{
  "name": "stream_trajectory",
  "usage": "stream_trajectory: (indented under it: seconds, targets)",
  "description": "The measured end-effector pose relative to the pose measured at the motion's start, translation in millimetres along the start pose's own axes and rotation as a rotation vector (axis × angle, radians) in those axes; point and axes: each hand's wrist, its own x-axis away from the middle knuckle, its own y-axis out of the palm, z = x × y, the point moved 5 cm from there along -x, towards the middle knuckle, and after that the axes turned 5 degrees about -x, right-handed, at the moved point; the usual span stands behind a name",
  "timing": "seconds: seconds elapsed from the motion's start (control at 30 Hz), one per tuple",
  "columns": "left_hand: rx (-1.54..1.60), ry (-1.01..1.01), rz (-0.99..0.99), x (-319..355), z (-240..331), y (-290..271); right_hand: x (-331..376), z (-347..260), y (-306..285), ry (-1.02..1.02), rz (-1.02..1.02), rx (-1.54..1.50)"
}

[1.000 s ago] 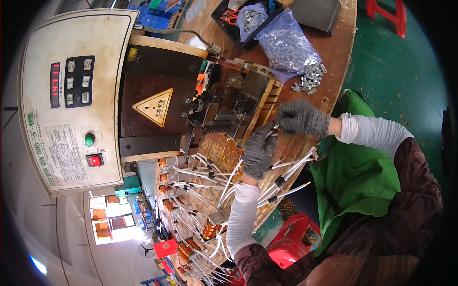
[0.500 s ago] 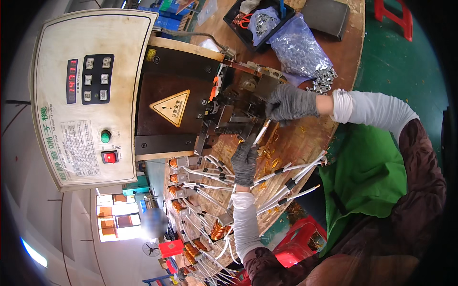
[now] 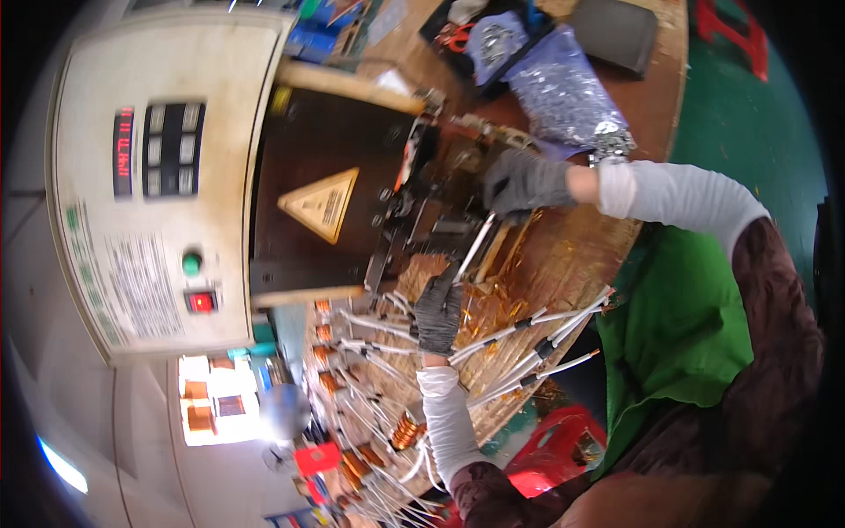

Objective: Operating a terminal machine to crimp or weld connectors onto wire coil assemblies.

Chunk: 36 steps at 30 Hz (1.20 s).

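Note:
A white cable (image 3: pixel 475 251) slants up from my left hand (image 3: pixel 437 312), whose grey-gloved fingers are closed around it. Its upper end reaches the fingertips of my right hand (image 3: pixel 528 183), also in a grey glove. Those fingers are bent closed at the working head of a crimping machine (image 3: pixel 444 211); what lies between them is hidden. Blur and dark metal obscure the cable's tip. Loose silver terminal lugs (image 3: pixel 613 141) spill from a clear plastic bag (image 3: pixel 559 88) above my right wrist.
A large cream control panel (image 3: pixel 167 264) fills the left. White cable leads (image 3: pixel 563 330) and copper coils (image 3: pixel 407 433) lie along the wooden table (image 3: pixel 563 255). A black tray (image 3: pixel 449 44) with red-handled scissors stands at the top. A red stool (image 3: pixel 559 449) is below the table edge.
The whole view has shifted and blurred slightly. My left hand is a little lower and farther left, with the cable still in it. My right hand stays by the machine head.

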Motion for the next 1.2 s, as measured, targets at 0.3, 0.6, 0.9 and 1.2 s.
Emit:
stream_trajectory:
  seconds: [0.3,0.6,0.9,1.2]
  targets:
    - [0.024,-0.553,0.143,225.5,-59.5,-149.3,16.4,45.5,-1.1,0.195,-0.034,-0.149]
    - [-0.295,-0.768,-0.183,313.7,-127.7,-96.3,35.5,35.8,-1.8,0.218,0.021,-0.061]
    - [-0.484,-0.577,-0.085,315.4,-118.9,-106.6,32.8,25.6,17.8,0.246,0.064,-0.117]
    - [-0.541,-0.601,-0.373,293.0,-108.1,-127.3,19.6,23.9,36.7,0.301,0.016,-0.258]
